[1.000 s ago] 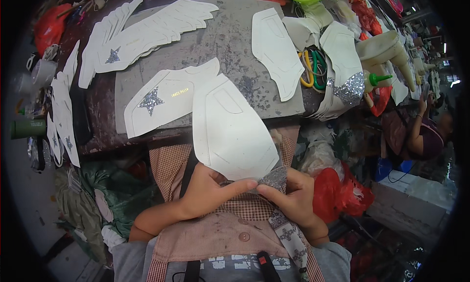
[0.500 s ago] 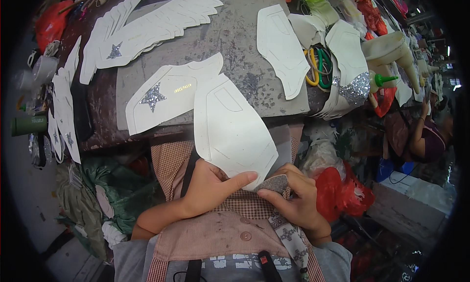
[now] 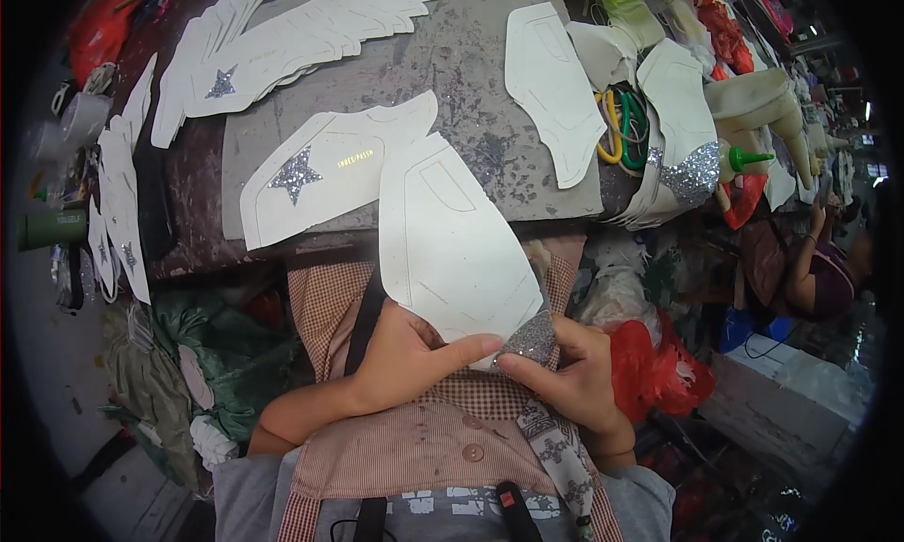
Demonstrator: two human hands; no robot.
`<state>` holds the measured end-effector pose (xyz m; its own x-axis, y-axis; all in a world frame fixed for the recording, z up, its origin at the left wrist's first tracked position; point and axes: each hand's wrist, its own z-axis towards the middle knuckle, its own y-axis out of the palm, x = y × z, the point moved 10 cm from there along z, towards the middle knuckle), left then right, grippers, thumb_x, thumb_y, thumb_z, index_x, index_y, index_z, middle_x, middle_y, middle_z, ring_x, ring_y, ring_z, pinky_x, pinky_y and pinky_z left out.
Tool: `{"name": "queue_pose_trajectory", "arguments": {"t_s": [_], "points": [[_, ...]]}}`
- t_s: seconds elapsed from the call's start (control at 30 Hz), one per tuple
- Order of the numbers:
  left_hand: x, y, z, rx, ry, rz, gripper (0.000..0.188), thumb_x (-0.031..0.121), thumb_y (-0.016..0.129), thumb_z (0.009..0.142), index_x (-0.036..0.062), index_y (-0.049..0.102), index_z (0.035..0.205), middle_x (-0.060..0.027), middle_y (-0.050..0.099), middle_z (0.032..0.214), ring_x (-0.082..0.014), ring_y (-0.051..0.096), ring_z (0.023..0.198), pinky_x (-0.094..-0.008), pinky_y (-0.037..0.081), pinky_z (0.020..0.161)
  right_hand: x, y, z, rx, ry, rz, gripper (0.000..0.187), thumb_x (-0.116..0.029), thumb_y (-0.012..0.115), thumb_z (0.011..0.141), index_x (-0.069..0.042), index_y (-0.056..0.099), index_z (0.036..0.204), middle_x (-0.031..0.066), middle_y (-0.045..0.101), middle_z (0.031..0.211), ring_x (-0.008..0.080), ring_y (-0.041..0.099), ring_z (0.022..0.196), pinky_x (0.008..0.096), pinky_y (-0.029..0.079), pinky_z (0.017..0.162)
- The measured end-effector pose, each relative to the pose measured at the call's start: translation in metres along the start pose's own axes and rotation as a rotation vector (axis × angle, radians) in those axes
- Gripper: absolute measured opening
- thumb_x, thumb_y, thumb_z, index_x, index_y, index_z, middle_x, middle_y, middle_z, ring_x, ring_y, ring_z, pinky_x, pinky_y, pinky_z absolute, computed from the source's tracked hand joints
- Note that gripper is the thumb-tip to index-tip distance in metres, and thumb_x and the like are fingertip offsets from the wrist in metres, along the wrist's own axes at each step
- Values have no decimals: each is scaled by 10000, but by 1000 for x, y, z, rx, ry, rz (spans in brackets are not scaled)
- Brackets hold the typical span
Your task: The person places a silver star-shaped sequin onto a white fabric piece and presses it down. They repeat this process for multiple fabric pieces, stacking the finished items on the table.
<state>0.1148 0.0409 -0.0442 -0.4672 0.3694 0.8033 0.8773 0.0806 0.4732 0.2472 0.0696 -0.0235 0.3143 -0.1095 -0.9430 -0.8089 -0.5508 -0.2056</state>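
Observation:
Both hands hold a white shoe-upper piece (image 3: 457,250) with pencil-like outlines, above my lap at the bench edge. My left hand (image 3: 410,354) grips its lower left side, thumb lying on top. At its lower right corner, my right hand (image 3: 574,368) pinches a silver glitter patch (image 3: 529,340) between thumb and fingers. The patch lies against the white piece's corner; whether it is stuck down I cannot tell. Just beyond, a white shoe piece with a glitter star (image 3: 297,177) lies on the grey board. Another plain outlined piece (image 3: 551,95) lies farther right.
Fanned white pieces (image 3: 311,48) cover the far left of the grey board (image 3: 471,33). Right of it are scissors (image 3: 612,128), a stack of glitter-tipped pieces (image 3: 678,118) and a green-nozzled bottle (image 3: 744,156). A green cylinder (image 3: 52,231) stands left; a person (image 3: 819,269) sits at right.
The glitter patch has turned from edge-on to flatter over the white piece's corner. My right hand has shifted with it, and the view has moved slightly.

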Motion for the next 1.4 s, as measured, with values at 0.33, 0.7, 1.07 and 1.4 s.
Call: {"name": "queue_pose_trajectory", "arguments": {"t_s": [0.33, 0.7, 1.07, 1.4], "points": [[-8, -9, 2, 54, -17, 173, 646, 12, 783, 682, -36, 453, 1235, -110, 610, 1098, -177, 598, 998, -308, 481, 863, -10, -14, 6, 26, -78, -7, 187, -60, 771, 729, 0, 612, 806, 69, 624, 800, 98, 563, 700, 236, 445, 631], [-10, -4, 0, -21, 25, 238, 669, 53, 786, 695, -24, 436, 1259, -115, 584, 1140, -184, 577, 1038, -324, 470, 884, 4, -10, 5, 127, -101, 504, 87, 74, 661, 793, 25, 593, 772, 110, 630, 911, 117, 587, 798, 244, 461, 699], [16, 7, -14, -78, 127, 84, 738, -79, 684, 767, -35, 245, 1358, -162, 537, 1228, -206, 571, 1102, -300, 451, 912, 0, 6, 22, -23, 114, 671, 254, -2, 624, 857, 64, 561, 1093, 104, 656, 969, 121, 613, 861, 240, 499, 737], [64, 38, -9, -304, 505, 200, 1003, 122, 788, 711, 5, 106, 1437, -216, 367, 1375, -259, 436, 1227, -374, 395, 972, -112, -39, -1, 119, -471, -205, 207, -107, 762, 753, -20, 688, 926, 93, 686, 805, 188, 657, 656, 248, 497, 617]]}}
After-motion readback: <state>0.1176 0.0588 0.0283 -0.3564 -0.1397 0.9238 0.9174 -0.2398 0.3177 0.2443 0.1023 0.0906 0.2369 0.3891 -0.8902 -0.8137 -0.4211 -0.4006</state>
